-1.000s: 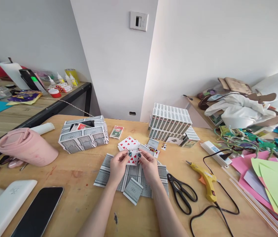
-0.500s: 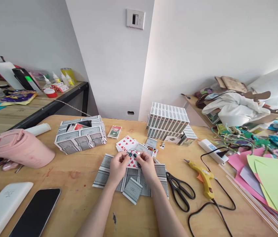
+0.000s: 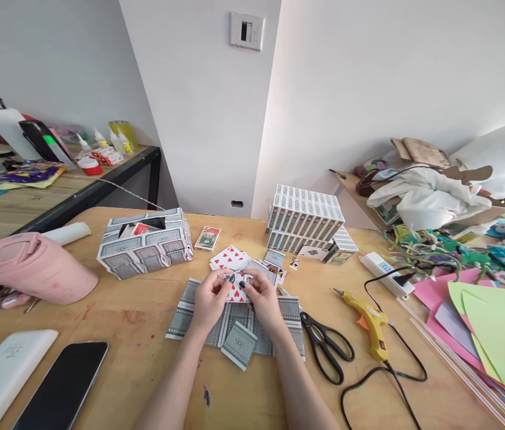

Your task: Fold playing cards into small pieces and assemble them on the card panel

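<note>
A playing card (image 3: 236,292) with red hearts is held face up between my two hands. My left hand (image 3: 213,295) pinches its left side with thumb and fingers. On its right side, my right hand (image 3: 261,295) grips it the same way. Below the hands lies a panel of joined grey-backed cards (image 3: 185,319), with a loose folded card (image 3: 239,345) on top at the front. Just beyond my hands are face-up heart cards (image 3: 230,258). Black-handled scissors (image 3: 328,346) rest to the right of the panel.
A box covered in cards (image 3: 145,254) stands at the back left, near a card pack (image 3: 208,238). Stacked card packs (image 3: 304,218) stand at the back right. A yellow glue gun (image 3: 369,322), power strip (image 3: 387,275), phone (image 3: 64,385) and pink roll (image 3: 37,269) lie around.
The fingers of both hands have shifted along the heart card, spreading slightly apart over its top edge. The card sits a little lower and flatter. The view has moved slightly.
</note>
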### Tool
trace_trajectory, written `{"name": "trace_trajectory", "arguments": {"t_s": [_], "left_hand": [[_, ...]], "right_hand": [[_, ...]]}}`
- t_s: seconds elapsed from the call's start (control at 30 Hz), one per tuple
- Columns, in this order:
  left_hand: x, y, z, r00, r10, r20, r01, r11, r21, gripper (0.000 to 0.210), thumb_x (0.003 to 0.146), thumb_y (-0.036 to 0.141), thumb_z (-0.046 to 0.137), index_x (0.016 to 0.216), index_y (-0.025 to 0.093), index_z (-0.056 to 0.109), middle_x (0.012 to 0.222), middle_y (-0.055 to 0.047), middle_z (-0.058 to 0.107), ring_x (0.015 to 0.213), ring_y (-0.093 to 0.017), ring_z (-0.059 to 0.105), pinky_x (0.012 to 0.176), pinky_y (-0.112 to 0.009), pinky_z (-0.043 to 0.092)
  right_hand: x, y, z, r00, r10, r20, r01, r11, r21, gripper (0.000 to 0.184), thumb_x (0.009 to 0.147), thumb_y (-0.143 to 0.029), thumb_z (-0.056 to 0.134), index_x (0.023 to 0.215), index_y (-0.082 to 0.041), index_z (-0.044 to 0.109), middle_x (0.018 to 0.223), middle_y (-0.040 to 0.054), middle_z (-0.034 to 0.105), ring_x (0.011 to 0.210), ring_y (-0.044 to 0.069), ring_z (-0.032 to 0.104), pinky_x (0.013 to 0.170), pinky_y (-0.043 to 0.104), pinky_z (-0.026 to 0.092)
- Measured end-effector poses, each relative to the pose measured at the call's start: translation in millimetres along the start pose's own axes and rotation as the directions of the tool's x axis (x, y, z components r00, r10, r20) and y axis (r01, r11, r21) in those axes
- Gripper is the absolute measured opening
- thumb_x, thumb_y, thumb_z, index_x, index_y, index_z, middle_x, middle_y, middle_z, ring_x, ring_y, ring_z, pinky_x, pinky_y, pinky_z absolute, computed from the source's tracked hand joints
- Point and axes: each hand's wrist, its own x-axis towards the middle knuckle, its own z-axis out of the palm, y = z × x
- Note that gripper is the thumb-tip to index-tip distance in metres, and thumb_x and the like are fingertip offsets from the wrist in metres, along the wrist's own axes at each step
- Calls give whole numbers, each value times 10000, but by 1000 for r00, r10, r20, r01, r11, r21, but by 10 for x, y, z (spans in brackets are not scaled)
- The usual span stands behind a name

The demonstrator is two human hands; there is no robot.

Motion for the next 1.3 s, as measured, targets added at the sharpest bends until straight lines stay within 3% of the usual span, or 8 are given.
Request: {"name": "trace_trajectory", "arguments": {"t_s": [0.13,0.37,0.57,0.67,0.77,0.9,1.07,1.3], "left_hand": [[-4,-8,10,1000,15,23,-16,999,29,231,749,287,541,942,164,573,567,43,484,497,-87,426,485,-190,348],[-7,43,26,997,-22,68,30,992,-123,219,723,250,516,911,156,577,700,-2,573,550,-95,472,503,-196,388],[-25,34,-14,996,49,-78,-49,999,3,119,706,253,519,705,171,605,649,-5,571,529,-105,457,471,-201,363],[-39,30,-34,992,84,-90,-79,996,51,123,709,255,507,682,179,600,660,-9,581,544,-119,475,488,-213,372],[-52,51,-43,991,121,-56,-117,991,71,119,715,238,488,690,186,593,673,-11,590,586,-137,506,552,-232,402],[-59,87,-41,985,170,16,-171,985,26,159,728,225,434,672,178,575,690,-24,594,672,-164,540,649,-260,424],[-39,58,-6,996,78,-37,-79,996,-28,219,736,280,501,905,161,573,796,-36,600,747,-168,552,662,-248,431],[-6,51,9,994,102,-44,-95,985,142,202,735,338,551,620,172,549,639,2,532,620,-132,487,588,-223,390]], "right_hand": [[-1,-29,8,999,-14,-41,14,1000,14,260,734,-343,578,938,-182,558,528,-81,344,412,63,291,369,186,225],[-16,-58,27,994,66,-91,-54,990,130,234,694,-328,604,884,-192,583,522,-77,380,388,59,290,333,181,246],[-22,-46,41,983,179,25,-181,965,191,349,636,-423,674,882,-190,593,581,-45,490,395,63,343,340,193,311],[-28,-40,49,978,206,25,-207,963,170,377,649,-479,655,883,-192,587,544,-59,459,378,60,332,335,187,289],[-27,-41,55,981,194,7,-194,972,135,373,685,-484,626,908,-187,595,503,-76,404,381,52,282,350,177,236],[-12,-43,72,990,142,3,-141,985,95,310,652,-438,668,752,-150,609,524,-52,462,441,56,320,409,184,237],[2,-11,100,993,93,-76,-86,992,88,296,643,-435,667,723,-160,595,544,-38,514,456,70,367,431,197,255],[4,13,68,997,57,-56,-55,998,32,251,651,-384,676,705,-162,574,534,-38,527,438,65,360,432,196,251]]}}
